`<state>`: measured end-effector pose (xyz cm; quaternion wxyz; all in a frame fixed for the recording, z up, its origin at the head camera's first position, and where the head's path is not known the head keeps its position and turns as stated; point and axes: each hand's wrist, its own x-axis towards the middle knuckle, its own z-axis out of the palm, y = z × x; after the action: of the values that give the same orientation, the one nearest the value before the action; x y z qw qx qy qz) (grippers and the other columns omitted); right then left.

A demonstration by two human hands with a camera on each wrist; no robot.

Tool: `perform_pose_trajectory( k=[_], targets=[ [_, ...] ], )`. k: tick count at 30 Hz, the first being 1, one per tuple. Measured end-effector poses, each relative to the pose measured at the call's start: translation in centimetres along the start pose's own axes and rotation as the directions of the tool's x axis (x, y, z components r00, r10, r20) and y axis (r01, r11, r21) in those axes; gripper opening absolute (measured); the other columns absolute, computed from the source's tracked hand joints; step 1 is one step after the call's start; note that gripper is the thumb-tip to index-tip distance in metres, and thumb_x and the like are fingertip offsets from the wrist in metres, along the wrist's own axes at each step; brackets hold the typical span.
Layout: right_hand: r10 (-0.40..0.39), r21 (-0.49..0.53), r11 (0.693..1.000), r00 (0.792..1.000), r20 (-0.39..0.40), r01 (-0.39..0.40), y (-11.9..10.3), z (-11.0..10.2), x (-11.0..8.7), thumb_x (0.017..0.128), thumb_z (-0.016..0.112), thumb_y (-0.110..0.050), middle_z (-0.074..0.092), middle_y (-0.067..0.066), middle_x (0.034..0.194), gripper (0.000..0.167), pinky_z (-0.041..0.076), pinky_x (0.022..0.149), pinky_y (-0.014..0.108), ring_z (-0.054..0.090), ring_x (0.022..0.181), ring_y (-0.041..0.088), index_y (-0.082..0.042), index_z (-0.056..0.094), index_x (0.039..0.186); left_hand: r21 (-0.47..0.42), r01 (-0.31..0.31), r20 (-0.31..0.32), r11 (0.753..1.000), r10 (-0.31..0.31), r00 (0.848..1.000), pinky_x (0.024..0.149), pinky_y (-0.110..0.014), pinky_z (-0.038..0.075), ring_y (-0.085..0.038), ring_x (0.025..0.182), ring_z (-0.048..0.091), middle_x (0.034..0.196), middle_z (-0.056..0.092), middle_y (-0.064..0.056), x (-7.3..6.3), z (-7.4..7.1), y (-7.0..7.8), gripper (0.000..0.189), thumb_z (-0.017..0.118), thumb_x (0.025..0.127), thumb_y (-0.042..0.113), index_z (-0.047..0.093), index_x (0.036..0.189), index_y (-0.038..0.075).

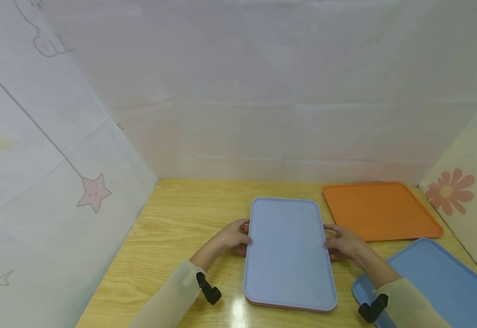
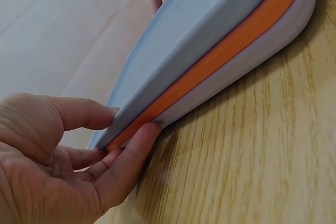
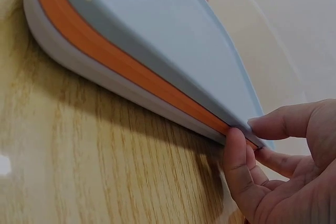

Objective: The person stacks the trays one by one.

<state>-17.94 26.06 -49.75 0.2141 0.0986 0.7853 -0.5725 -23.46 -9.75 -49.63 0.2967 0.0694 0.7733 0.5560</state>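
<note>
A stack of rectangular trays sits on the wooden table, with a pale blue tray [image 1: 289,255] on top. Beneath it, the left wrist view shows an orange tray [image 2: 220,59], then a whitish tray [image 2: 252,72] at the bottom. My left hand [image 1: 232,237] holds the stack's left long side, thumb at the top rim and fingers against the layered edges. On the opposite side my right hand [image 1: 345,243] pinches the edges in the same way, as the right wrist view shows. The stack's rims line up closely.
Another orange tray [image 1: 382,212] lies at the table's back right. In front of it a blue tray [image 1: 439,282] lies at an angle, partly under my right sleeve [image 1: 411,303]. Printed cloth walls [image 1: 238,91] border the table [image 1: 173,228] at the back and sides.
</note>
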Motion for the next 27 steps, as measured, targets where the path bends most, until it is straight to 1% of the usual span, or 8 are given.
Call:
perform_pose_trajectory(
  k=[6,11,16,19,23,24,27],
  targets=[
    [0.008,-0.015,1.0,1.0,-0.005,-0.008,0.2,-0.2,-0.1,0.089,0.067,-0.003,0.065,0.018,0.107,0.073,0.061,0.074,0.038,0.066,0.083,0.022,0.005,0.032,0.153,-0.009,0.012,0.0,1.0,-0.012,1.0,0.073,-0.046,0.063,-0.026,0.085,0.07,0.126,0.051,-0.019,0.2,-0.1,-0.1,0.078,0.069,0.088,-0.002,0.03,0.156,0.001],
    [0.0,0.017,1.0,1.0,0.014,0.0,0.5,-1.1,-0.8,0.094,0.066,-0.007,0.065,0.018,0.111,0.07,0.061,0.075,0.039,0.068,0.087,0.022,0.006,0.03,0.153,-0.023,0.02,0.008,1.0,-0.02,1.0,0.076,-0.047,0.063,-0.027,0.086,0.07,0.128,0.049,-0.019,0.2,-0.2,-0.4,0.08,0.07,0.088,-0.002,0.029,0.157,0.003],
    [-0.02,0.051,0.999,0.999,0.036,0.018,0.8,-3.2,-2.0,0.099,0.061,-0.011,0.066,0.017,0.106,0.068,0.061,0.08,0.041,0.068,0.09,0.026,0.008,0.025,0.154,-0.034,0.026,0.006,0.999,-0.026,1.0,0.077,-0.046,0.063,-0.028,0.087,0.07,0.128,0.047,-0.019,0.3,-0.2,-0.6,0.081,0.071,0.088,-0.003,0.03,0.157,0.004],
    [-0.017,0.047,0.999,1.0,0.017,0.016,1.2,-4.7,-3.0,0.101,0.06,-0.015,0.065,0.02,0.114,0.068,0.061,0.084,0.042,0.068,0.095,0.027,0.008,0.025,0.154,-0.044,0.024,0.012,0.999,-0.023,1.0,0.078,-0.047,0.062,-0.029,0.088,0.07,0.129,0.046,-0.019,0.2,-0.1,-0.6,0.081,0.071,0.087,-0.003,0.03,0.157,0.004],
    [-0.013,0.031,0.999,1.0,-0.014,0.014,2.1,-6.9,-4.5,0.102,0.061,-0.02,0.059,0.025,0.129,0.071,0.06,0.088,0.043,0.068,0.101,0.028,0.009,0.023,0.155,-0.057,0.025,0.019,0.998,-0.024,1.0,0.079,-0.049,0.062,-0.03,0.089,0.07,0.13,0.045,-0.02,0.3,-0.2,-0.6,0.082,0.071,0.087,-0.003,0.029,0.157,0.004],
    [-0.009,0.033,0.999,1.0,-0.019,0.009,2.4,-7.5,-4.8,0.102,0.061,-0.02,0.058,0.025,0.131,0.072,0.06,0.088,0.043,0.068,0.102,0.028,0.009,0.021,0.155,-0.059,0.026,0.02,0.998,-0.025,0.999,0.079,-0.049,0.062,-0.03,0.089,0.07,0.13,0.044,-0.02,0.3,-0.2,-0.6,0.082,0.071,0.087,-0.003,0.029,0.157,0.004],
    [0.016,0.056,0.998,1.0,-0.025,-0.015,3.0,-9.1,-5.6,0.102,0.06,-0.021,0.062,0.019,0.125,0.075,0.06,0.088,0.042,0.069,0.102,0.026,0.01,0.017,0.156,-0.067,0.03,0.019,0.997,-0.029,0.999,0.079,-0.049,0.062,-0.03,0.088,0.07,0.131,0.044,-0.019,0.4,-0.3,-0.7,0.082,0.072,0.086,-0.003,0.029,0.157,0.005]
  ],
)
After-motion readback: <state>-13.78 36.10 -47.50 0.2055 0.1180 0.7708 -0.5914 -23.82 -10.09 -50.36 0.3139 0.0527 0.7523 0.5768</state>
